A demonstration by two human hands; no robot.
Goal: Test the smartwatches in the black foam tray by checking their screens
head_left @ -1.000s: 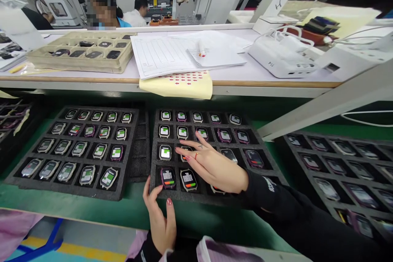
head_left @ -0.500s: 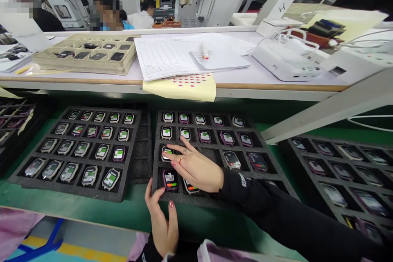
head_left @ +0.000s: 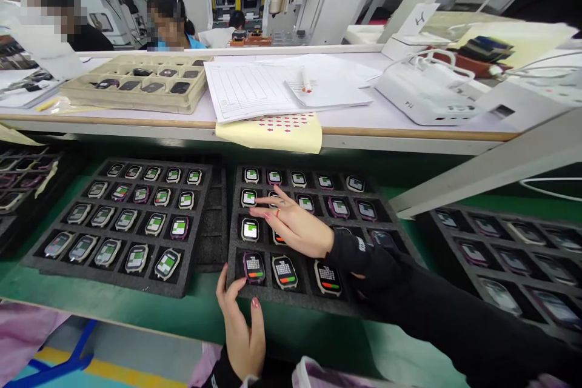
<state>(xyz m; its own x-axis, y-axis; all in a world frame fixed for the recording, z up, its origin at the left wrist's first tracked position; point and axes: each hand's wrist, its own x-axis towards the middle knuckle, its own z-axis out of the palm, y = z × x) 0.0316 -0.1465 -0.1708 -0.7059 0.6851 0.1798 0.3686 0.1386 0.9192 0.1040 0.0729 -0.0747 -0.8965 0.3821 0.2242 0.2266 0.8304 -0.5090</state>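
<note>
My right hand (head_left: pixel 293 224) reaches over the black foam tray (head_left: pixel 309 298) with its fingers spread. Its fingertips hover close to a silver-framed watch (head_left: pixel 248 197) in the left column; whether they touch it I cannot tell. Below that lies another lit watch (head_left: pixel 250 230) with a white and green screen. Under the palm, one watch is mostly covered. My left hand (head_left: pixel 243 327) rests at the tray's near left corner, fingers apart, beside a purple-framed watch (head_left: pixel 253 267) showing a grid and an orange-green bar. Two silver watches (head_left: pixel 284 271) with similar screens sit to its right.
A second foam tray of watches (head_left: pixel 188 282) lies on the left, and another tray (head_left: pixel 482 267) on the right. Above runs a shelf (head_left: pixel 345 127) with papers (head_left: pixel 250 91), a plastic tray (head_left: pixel 191 100) and a white device (head_left: pixel 422 97). A slanted white post (head_left: pixel 482 160) stands right. People sit beyond.
My right hand has moved up the tray by about one row, uncovering watches in the front row. My left hand stays at the corner. The whole view has shifted slightly.
</note>
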